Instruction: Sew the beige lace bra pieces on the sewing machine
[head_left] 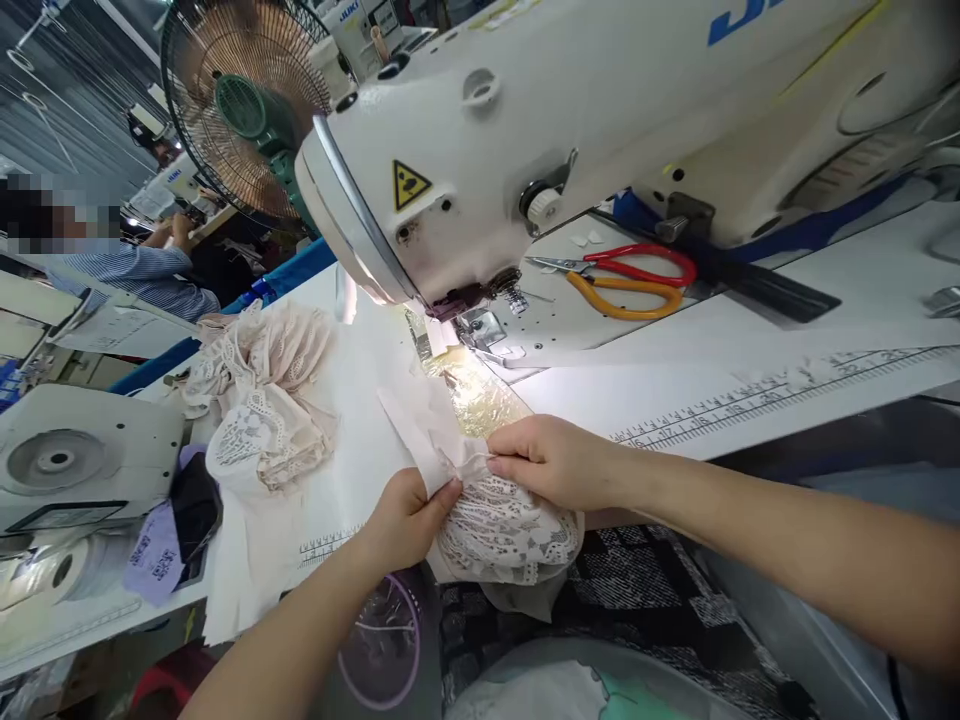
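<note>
A cream lace garment piece [510,530] hangs over the table's front edge below the sewing machine [480,150]. My left hand [411,515] pinches its gathered upper edge between thumb and fingers. Close beside it, my right hand [551,460] pinches the same edge from the right. A plain pale strip of the fabric [420,415] reaches up from my hands toward the needle area, apart from the presser foot [484,335]. The lower part of the lace bunches beneath my hands near my lap.
Scissors [637,283] with red and orange handles lie on the machine bed. A heap of lace pieces [270,390] sits on the left of the table [367,350]. A fan [247,110] and a seated person [142,270] are behind. Below are a purple-rimmed bin [415,640] and a tub [487,675].
</note>
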